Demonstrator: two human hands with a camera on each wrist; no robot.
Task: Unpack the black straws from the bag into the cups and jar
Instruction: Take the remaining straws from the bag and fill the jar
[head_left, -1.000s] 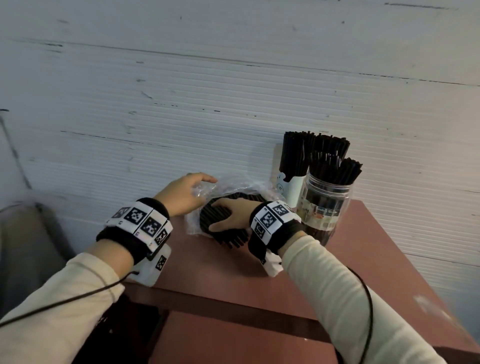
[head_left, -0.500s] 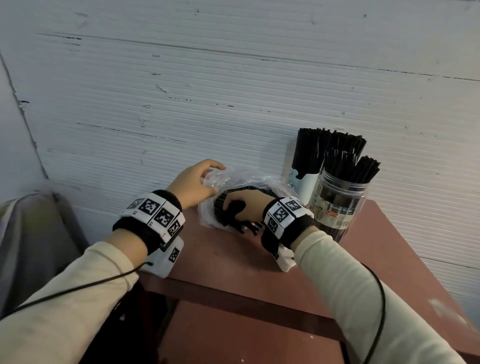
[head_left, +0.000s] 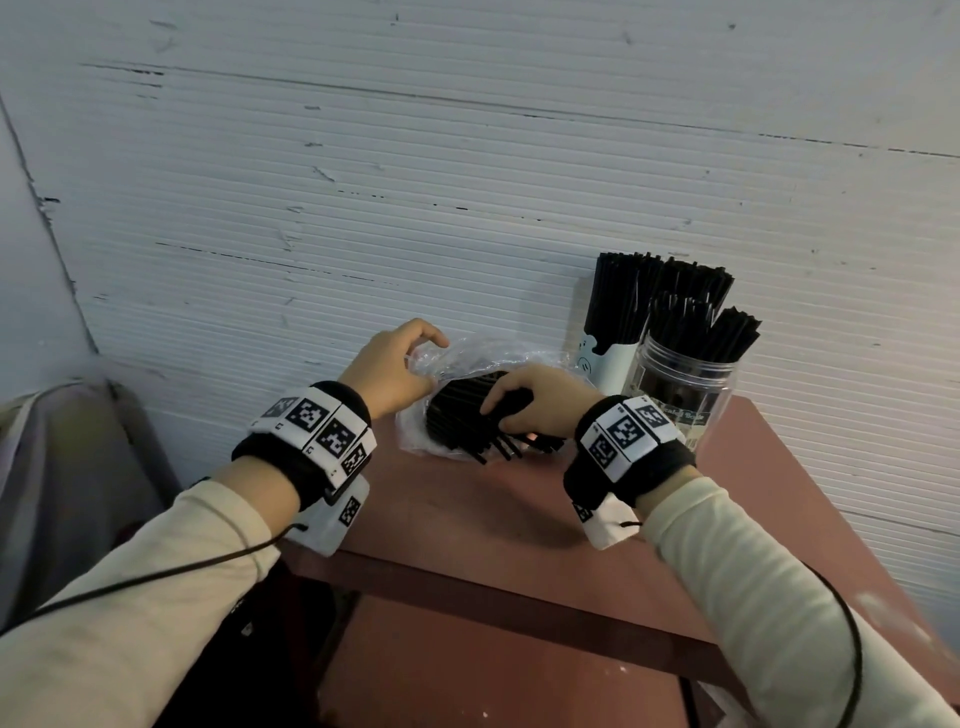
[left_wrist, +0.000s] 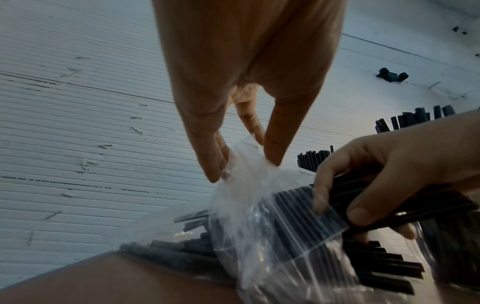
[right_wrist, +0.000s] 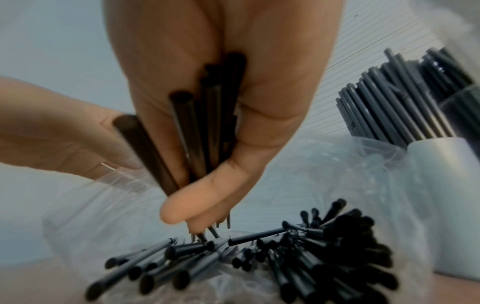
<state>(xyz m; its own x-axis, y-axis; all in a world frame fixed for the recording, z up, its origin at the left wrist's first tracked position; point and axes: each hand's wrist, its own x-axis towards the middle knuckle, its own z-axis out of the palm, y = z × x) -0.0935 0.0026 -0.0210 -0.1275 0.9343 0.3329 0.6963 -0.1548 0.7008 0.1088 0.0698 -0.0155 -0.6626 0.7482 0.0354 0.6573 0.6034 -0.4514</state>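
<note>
We held the clear plastic bag (head_left: 470, 364) near the middle of the head view, lying on the reddish-brown table (head_left: 467, 519) close to the white ribbed wall (head_left: 467, 182). Our left hand (head_left: 387, 371) sat just left of the bag, and in the left wrist view its fingertips (left_wrist: 214, 162) pinched the bag's top edge (left_wrist: 246, 156) between thumb and fingers, lifting the film into a peak at the centre of that frame.

Our right hand (head_left: 540, 402) was at the bag's open end, right of centre in the head view, its fingers curled round a bunch of black straws (head_left: 467, 421). The right wrist view showed this grip closely: several straws (right_wrist: 207, 123) ran up through the palm at the upper middle of the frame, clasped by the thumb and fingers. More loose straws (right_wrist: 285, 257) lay fanned out in the bag across the lower part of that frame, their cut ends facing the camera.

To the right of the bag in the head view stood a white cup (head_left: 605, 364) against the wall, packed with upright straws, and just in front of it to the right a clear jar (head_left: 685, 400), also holding a bundle of straws. The bag touched or nearly touched the cup; we could not tell which.
</note>
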